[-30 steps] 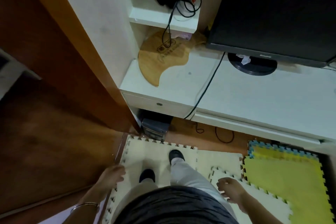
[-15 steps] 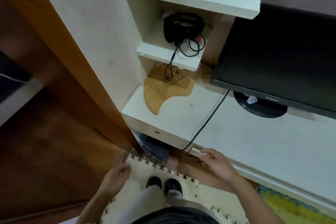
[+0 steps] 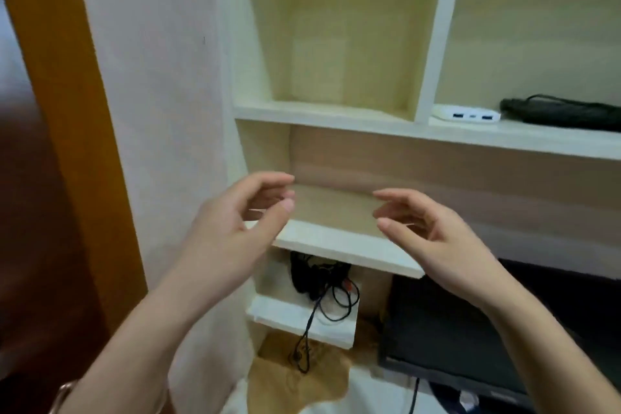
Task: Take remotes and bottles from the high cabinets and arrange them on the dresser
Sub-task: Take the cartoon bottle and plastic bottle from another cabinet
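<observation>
At the centre of the frame our left hand (image 3: 232, 228) and right hand (image 3: 433, 232) are raised, fingers loosely curled, holding nothing — no remote or bottle shows (only a power bank (image 3: 465, 112), upper right), so the right hand is probably nearer.

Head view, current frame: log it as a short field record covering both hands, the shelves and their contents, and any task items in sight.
left hand: raised before the shelf unit, fingers curled, open, holding nothing
right hand: raised opposite it, open, holding nothing
middle shelf: between the hands, bare
upper right shelf: white power bank beside a black cable bundle
lower shelf: black headphones with a dangling cord
monitor: lower right
remotes, bottles: none visible
</observation>
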A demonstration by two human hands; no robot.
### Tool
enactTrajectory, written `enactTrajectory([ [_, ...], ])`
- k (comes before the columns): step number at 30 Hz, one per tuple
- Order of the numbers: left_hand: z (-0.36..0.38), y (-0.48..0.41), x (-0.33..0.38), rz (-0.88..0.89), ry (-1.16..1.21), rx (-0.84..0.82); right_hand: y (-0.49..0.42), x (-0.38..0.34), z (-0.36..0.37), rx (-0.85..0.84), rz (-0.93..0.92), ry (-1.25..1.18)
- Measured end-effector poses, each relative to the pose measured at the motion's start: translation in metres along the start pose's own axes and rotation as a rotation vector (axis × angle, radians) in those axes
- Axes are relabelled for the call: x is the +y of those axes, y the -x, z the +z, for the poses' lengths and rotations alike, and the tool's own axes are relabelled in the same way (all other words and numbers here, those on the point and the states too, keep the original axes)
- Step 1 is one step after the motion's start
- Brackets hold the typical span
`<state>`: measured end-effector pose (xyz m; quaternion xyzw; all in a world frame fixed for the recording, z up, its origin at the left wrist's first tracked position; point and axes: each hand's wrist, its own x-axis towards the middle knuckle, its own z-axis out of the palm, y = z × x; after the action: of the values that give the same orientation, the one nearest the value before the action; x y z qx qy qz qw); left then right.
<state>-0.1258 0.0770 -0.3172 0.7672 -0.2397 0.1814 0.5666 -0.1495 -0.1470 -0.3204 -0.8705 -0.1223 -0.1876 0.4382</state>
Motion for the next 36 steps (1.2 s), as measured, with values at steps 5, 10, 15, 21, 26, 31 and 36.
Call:
enactTrajectory([
  [5,-0.007,-0.073,0.061,0.313,-0.085,0.134,-0.05,-0.072,-0.046,0.214,-0.283,0.117],
  [10,-0.013,-0.123,0.126,0.631,-0.225,0.307,-0.088,-0.14,-0.081,0.392,-0.498,0.276],
  [15,-0.027,-0.191,0.178,0.656,-0.355,0.386,-0.141,-0.195,-0.115,0.515,-0.506,0.353],
  [21,-0.045,-0.274,0.206,0.449,-0.534,0.342,-0.203,-0.223,-0.143,0.558,-0.444,0.373],
  [26,-0.036,-0.326,0.202,0.318,-0.575,0.329,-0.253,-0.229,-0.151,0.57,-0.354,0.375],
  [31,-0.029,-0.366,0.205,0.196,-0.436,0.297,-0.301,-0.24,-0.157,0.568,-0.177,0.348],
  [36,-0.033,-0.396,0.211,0.118,-0.303,0.317,-0.33,-0.247,-0.162,0.565,-0.075,0.238],
])
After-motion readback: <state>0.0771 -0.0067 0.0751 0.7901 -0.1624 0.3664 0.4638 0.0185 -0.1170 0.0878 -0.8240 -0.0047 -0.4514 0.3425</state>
